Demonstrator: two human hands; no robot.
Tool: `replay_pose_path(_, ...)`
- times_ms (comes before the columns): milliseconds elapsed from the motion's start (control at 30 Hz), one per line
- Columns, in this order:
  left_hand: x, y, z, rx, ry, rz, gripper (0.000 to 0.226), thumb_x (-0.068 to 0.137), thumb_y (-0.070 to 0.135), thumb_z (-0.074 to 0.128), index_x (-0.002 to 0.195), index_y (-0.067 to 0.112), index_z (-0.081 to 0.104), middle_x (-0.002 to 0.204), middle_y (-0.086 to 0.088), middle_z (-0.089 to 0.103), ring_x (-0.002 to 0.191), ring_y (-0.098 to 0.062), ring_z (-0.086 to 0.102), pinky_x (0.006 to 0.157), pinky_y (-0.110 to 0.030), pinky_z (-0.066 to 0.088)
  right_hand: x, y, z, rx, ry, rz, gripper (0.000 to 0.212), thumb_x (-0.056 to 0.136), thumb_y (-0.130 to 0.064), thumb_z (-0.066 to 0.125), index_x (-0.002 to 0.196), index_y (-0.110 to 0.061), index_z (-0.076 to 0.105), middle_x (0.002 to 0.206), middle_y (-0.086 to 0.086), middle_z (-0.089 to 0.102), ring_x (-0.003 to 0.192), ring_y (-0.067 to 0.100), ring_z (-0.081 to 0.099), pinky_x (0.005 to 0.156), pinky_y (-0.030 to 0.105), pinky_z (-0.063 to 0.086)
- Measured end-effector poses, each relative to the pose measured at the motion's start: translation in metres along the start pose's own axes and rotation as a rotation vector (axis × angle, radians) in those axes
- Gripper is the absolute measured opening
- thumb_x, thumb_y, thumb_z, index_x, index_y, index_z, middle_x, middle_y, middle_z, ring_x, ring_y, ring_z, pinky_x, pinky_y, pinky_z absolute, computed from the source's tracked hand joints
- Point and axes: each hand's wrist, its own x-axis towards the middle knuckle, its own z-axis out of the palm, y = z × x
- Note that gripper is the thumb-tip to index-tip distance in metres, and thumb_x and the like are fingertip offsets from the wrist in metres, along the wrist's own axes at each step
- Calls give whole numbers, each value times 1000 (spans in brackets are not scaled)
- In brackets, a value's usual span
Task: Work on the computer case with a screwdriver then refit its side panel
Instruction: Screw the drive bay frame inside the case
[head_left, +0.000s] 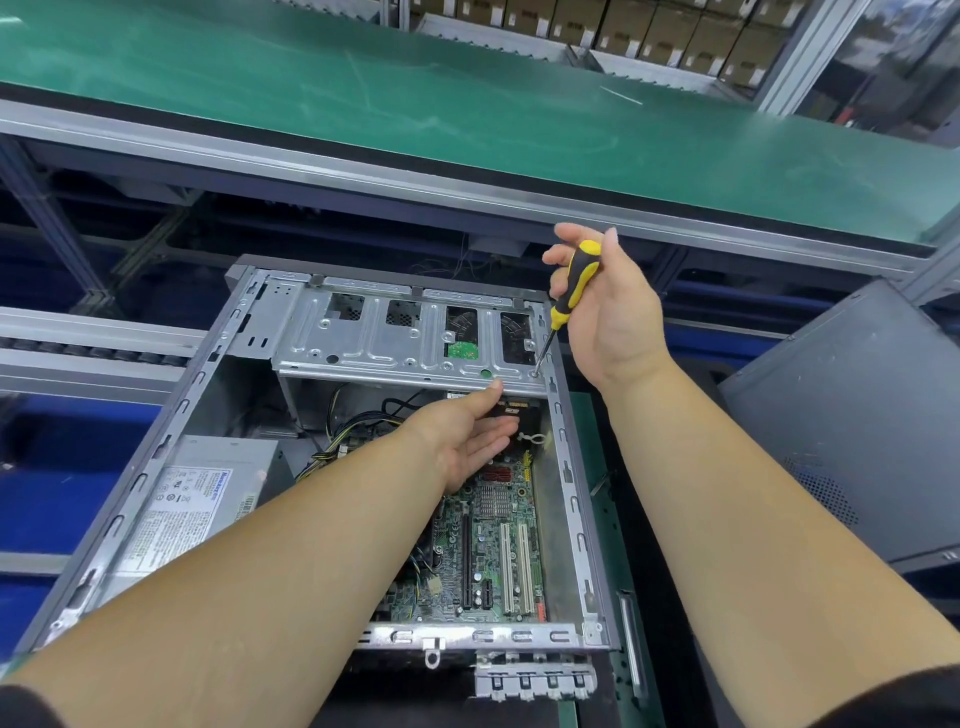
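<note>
The open computer case (171, 441) lies on its side with the motherboard (493, 551) exposed. A metal drive cage (384, 338) spans its far end. My right hand (613, 306) grips a yellow and black screwdriver (574, 283), whose tip sits on a screw at the cage's right front corner. My left hand (467, 441) reaches inside the case under the cage, fingers straight, thumb against the cage's front lip. The dark grey side panel (852, 415) leans to the right of the case.
A silver power supply (202, 499) fills the case's left side. A green conveyor belt (415, 104) runs across behind the case, with cardboard boxes (675, 36) stacked on shelves beyond. Blue bins (62, 457) sit to the left.
</note>
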Motion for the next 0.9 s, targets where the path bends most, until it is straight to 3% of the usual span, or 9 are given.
replay_pose_path(133,0,0,0,-2,0,0,33,80,29,77,99,9,59,83,-13,75,72,-15,74,61,-25,60,-1,0,-5,-34,-26,-32,31,100,-25,41,104,-7,65,101,7,68,91,18,65,89,31,51)
replay_pose_path(200,0,0,0,0,-1,-1,33,80,29,77,100,9,58,83,-13,75,72,-15,73,60,-25,60,1,-1,-3,-105,-36,-43,15,98,-21,51,100,-10,61,98,3,70,98,24,70,87,30,53)
replay_pose_path(300,0,0,0,6,-1,1,34,80,30,76,99,9,57,82,-13,75,71,-14,73,59,-25,59,3,-1,0,-175,3,-45,14,89,-22,65,94,-15,54,88,0,70,82,19,70,80,32,52)
replay_pose_path(400,-1,0,0,5,-3,0,34,80,30,76,99,10,57,82,-13,75,70,-14,74,59,-25,60,1,-1,3,-154,-8,-24,17,90,-33,58,95,-17,57,86,1,64,68,10,53,72,30,44)
replay_pose_path(533,-1,0,0,6,-5,-1,34,81,31,76,99,10,58,82,-13,75,70,-14,74,59,-25,60,-1,-2,-1,3,-25,-20,34,100,-28,40,109,-8,66,98,7,64,75,12,54,76,26,48)
replay_pose_path(667,-1,0,0,8,-4,0,33,81,31,76,98,10,58,82,-13,75,73,-14,73,60,-24,60,0,0,-2,-115,-16,-43,11,99,-16,52,103,-8,58,96,2,70,92,20,69,87,30,53)
replay_pose_path(800,-1,1,1,12,-6,0,33,81,31,76,99,10,58,82,-12,76,71,-14,73,59,-24,59,2,-2,-1,-199,-1,-36,19,87,-21,68,95,-18,51,93,4,67,73,13,63,75,30,50)
replay_pose_path(900,-1,1,1,11,-5,0,33,80,31,76,98,11,58,81,-12,76,71,-14,74,59,-24,59,1,-1,0,-83,-17,-6,21,94,-31,55,108,-16,58,92,2,64,68,9,51,68,24,45)
